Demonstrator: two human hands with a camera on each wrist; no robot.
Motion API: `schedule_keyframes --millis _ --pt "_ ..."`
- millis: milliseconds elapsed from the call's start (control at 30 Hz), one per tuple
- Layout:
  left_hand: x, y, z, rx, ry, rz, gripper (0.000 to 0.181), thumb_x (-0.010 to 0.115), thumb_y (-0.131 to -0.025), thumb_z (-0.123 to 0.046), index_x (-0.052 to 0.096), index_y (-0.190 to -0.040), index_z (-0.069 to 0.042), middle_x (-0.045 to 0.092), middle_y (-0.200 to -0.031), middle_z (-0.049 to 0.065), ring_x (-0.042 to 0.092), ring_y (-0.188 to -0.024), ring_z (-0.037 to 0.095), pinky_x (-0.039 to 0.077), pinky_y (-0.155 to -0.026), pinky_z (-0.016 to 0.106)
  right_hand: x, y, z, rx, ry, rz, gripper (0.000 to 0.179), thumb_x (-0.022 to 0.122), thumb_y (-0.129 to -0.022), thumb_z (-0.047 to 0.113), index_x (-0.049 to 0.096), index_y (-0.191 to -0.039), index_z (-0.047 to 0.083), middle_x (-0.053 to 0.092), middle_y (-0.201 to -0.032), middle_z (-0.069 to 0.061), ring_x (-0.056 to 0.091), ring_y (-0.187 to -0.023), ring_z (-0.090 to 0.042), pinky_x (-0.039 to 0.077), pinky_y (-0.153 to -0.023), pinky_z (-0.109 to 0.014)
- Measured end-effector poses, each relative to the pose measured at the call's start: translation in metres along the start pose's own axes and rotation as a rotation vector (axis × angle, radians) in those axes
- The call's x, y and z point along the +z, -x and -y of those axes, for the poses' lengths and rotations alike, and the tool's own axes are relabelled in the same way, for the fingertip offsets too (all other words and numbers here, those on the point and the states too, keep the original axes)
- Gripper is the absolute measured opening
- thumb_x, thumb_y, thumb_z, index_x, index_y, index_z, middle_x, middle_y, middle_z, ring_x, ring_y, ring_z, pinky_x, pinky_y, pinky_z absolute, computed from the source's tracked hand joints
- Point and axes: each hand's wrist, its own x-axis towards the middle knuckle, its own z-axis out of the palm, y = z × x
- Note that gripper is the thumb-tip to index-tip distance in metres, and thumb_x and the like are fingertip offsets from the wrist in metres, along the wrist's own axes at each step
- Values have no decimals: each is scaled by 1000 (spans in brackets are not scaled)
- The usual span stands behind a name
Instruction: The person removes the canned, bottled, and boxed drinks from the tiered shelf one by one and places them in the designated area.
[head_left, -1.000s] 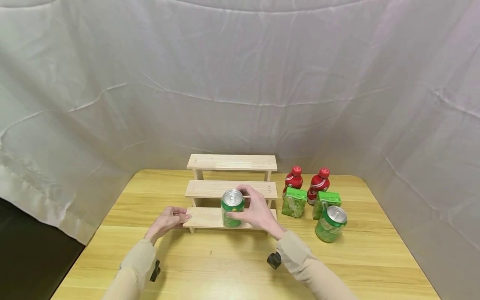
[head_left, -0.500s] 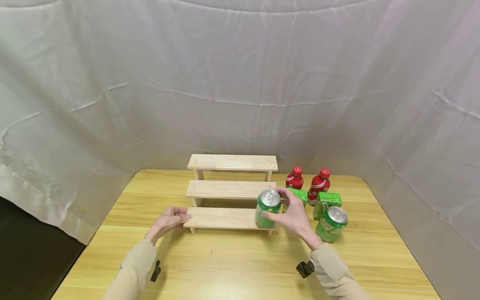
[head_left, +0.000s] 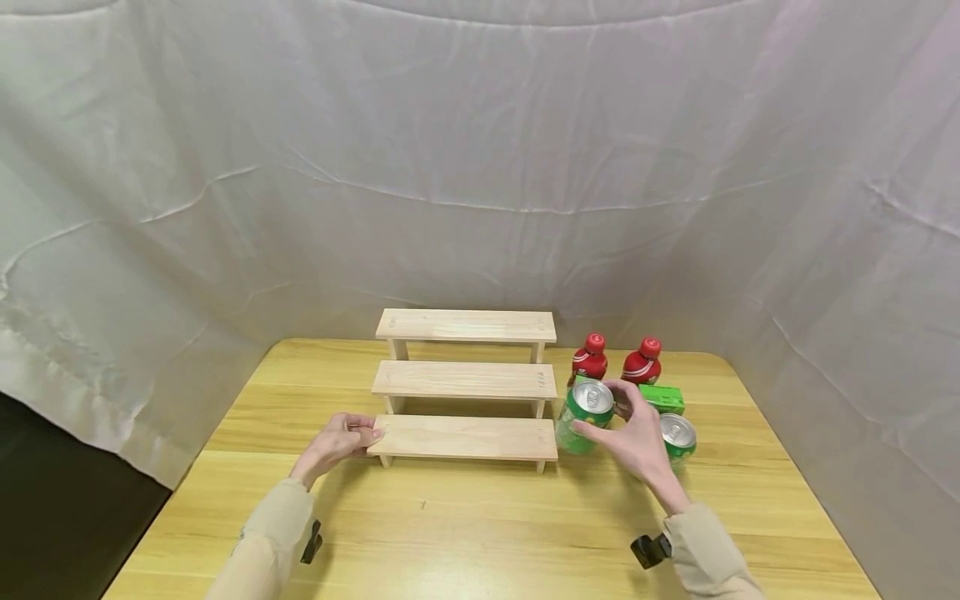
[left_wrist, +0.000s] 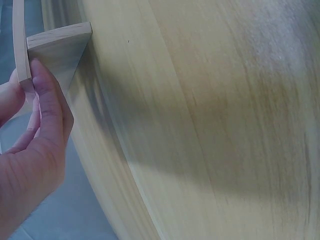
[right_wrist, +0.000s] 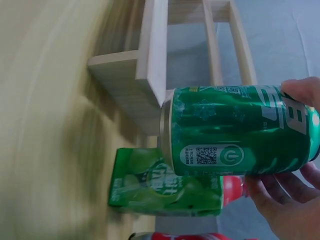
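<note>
Head view: your right hand point(head_left: 637, 437) grips green can point(head_left: 583, 417), moved off bottom shelf point(head_left: 465, 437) rightward, now beside shelf's right edge, near 2nd can point(head_left: 678, 435). Left hand point(head_left: 337, 442) pinches shelf's left end, unchanged.

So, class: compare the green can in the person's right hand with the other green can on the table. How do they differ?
The held can is gripped by the right hand beside the wooden shelf; the second can stands alone, untouched. The held can shows nearly whole; the second can is partly hidden behind the hand. Both are green, silver-topped and upright.
</note>
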Motion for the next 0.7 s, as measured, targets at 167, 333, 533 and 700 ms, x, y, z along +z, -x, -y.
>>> schedule_keyframes --millis 167,333,533,700 --pt "0 1 0 1 -6 -3 43 61 -97 -6 48 -126 24 67 -107 22 66 -89 14 61 -86 36 0 5 -8 51 5 12 74 90 -74 21 52 -134 3 65 -127 -17 60 -118 -28 52 -100 -27" --pt "0 2 -1 -7 -15 -18 43 61 -97 -7 49 -125 23 67 -106 21 66 -88 14 60 -88 41 3 9 -16 86 -8 20 76 90 -75 19 49 -136 0 62 -131 -23 59 -123 -36 50 -106 -51" --pt "0 2 0 -9 -25 -25 43 62 -97 -7 49 -125 23 67 -105 21 65 -88 14 60 -88 42 8 14 -24 100 25 15 75 90 -74 17 50 -135 0 63 -130 -24 60 -123 -36 51 -104 -52" --pt "0 1 1 -6 -26 -19 43 61 -97 -8 49 -125 22 67 -105 20 65 -88 14 60 -88 41 10 16 -27 108 28 15 73 89 -74 16 51 -134 0 64 -129 -24 60 -122 -36 52 -103 -52"
